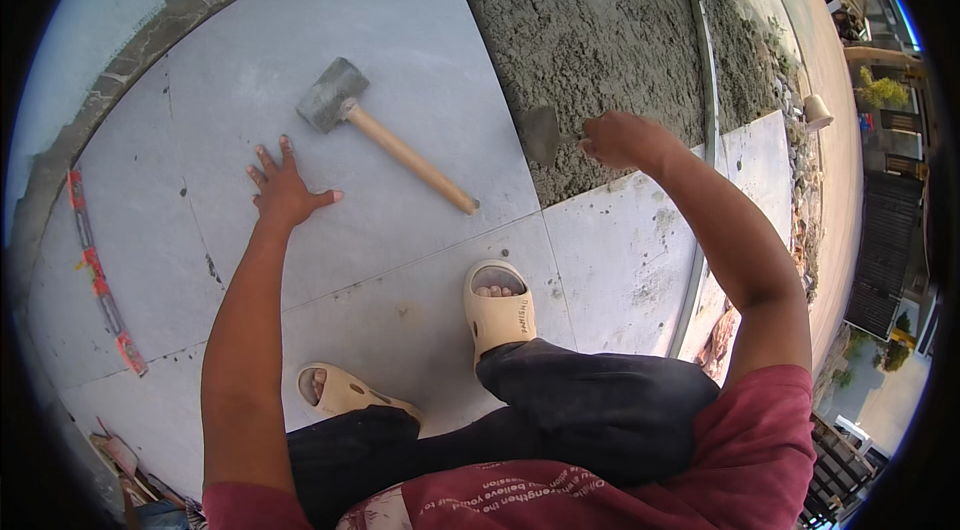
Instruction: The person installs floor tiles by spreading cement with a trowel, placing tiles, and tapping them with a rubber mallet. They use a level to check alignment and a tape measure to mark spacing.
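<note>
My left hand (284,188) lies flat on a large grey tile (400,40), fingers spread, with nothing in it. Just beyond it rests a mallet with a dark, dusty rectangular head (334,95) and a pale wooden handle (412,160). My right hand (628,141) is closed around a trowel, over the edge of a bed of wet grey mortar (590,20). The trowel's blade (540,135) points left and sits where the mortar meets the tile edge. Its handle is hidden in my fist.
A red and grey spirit level (98,275) lies at the left. A straight metal bar (708,60) runs along the mortar's right side. My sandalled feet (500,315) stand on the near tiles. Stones and a pale bucket (817,113) lie beyond the right edge; a wall curves along the left.
</note>
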Tool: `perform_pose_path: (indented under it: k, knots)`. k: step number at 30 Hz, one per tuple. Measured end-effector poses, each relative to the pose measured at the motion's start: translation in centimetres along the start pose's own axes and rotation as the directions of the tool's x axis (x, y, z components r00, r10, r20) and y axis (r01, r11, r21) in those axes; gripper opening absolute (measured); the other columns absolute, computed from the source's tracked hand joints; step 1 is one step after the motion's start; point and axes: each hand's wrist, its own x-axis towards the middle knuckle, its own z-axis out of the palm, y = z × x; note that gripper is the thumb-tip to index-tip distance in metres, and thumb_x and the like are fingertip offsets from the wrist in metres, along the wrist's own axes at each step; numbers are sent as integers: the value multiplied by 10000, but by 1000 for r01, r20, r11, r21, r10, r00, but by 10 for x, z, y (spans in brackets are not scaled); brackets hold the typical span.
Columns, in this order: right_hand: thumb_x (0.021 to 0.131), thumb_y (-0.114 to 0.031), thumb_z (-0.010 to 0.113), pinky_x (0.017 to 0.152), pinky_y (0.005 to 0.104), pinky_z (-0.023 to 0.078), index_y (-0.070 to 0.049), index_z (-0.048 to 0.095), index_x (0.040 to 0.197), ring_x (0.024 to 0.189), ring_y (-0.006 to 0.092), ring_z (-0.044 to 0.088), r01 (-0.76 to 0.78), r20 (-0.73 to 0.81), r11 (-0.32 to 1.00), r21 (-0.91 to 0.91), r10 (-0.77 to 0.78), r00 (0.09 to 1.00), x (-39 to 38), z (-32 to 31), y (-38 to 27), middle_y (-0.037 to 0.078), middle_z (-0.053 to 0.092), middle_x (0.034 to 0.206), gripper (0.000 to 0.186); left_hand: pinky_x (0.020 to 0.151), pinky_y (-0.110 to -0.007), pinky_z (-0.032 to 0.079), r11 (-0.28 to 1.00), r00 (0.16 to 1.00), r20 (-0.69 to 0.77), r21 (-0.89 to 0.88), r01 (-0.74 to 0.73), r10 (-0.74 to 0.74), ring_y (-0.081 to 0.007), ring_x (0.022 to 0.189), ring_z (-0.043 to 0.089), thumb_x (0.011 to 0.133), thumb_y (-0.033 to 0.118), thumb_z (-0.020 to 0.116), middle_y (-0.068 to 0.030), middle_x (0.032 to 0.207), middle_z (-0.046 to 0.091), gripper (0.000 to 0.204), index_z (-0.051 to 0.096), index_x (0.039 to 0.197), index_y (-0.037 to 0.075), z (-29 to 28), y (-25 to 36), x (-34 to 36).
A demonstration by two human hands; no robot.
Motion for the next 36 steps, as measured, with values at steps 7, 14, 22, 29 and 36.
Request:
perform_pose_path:
  k: [7, 14, 22, 29, 36]
  knots:
    - [944, -273, 524, 873, 472, 539, -27, 706, 1029, 1008, 370, 672, -16, -18, 999, 28, 17, 1000, -39, 24, -3, 190, 707, 1032, 317, 1069, -701, 298, 1000, 996, 86, 23, 4, -6, -506, 1469, -23, 555, 579, 897, -238, 1612, -115, 1466, -84, 1573, 195, 3, 10, -36]
    - [941, -272, 529, 842, 458, 550, -28, 701, 1024, 981, 352, 686, -5, -63, 1000, -23, 4, 998, -42, 42, -4, 178, 715, 1011, 310, 1063, -717, 286, 1000, 996, 88, 10, 3, -4, -506, 1469, -42, 548, 575, 902, -242, 1608, -134, 1480, -94, 1571, 186, 7, 9, -38]
    - [940, -280, 546, 859, 439, 537, -38, 689, 1048, 991, 339, 682, 1, -40, 1000, -22, -2, 999, -49, 64, -3, 161, 715, 1010, 301, 1042, -729, 304, 999, 994, 112, 33, -10, 6, -522, 1462, -36, 537, 592, 899, -264, 1600, -139, 1500, -102, 1568, 163, 5, 15, -32]
    - [890, -280, 611, 830, 441, 536, -42, 654, 1066, 960, 366, 676, -73, -70, 990, 123, 82, 994, -92, 47, 19, 185, 706, 992, 299, 1029, -737, 311, 999, 996, 84, 43, 7, -10, -524, 1461, -34, 528, 591, 904, -270, 1596, -145, 1515, -108, 1564, 148, 8, 4, -34]
    - [764, -37, 615, 766, 501, 490, 9, 459, 1047, 897, 480, 618, -66, -273, 818, 572, 266, 924, -99, 222, 114, 289, 636, 882, 327, 1024, -743, 308, 999, 995, 97, 40, -6, 2, -522, 1460, -60, 530, 595, 902, -270, 1595, -155, 1513, -106, 1564, 145, 10, 15, -32]
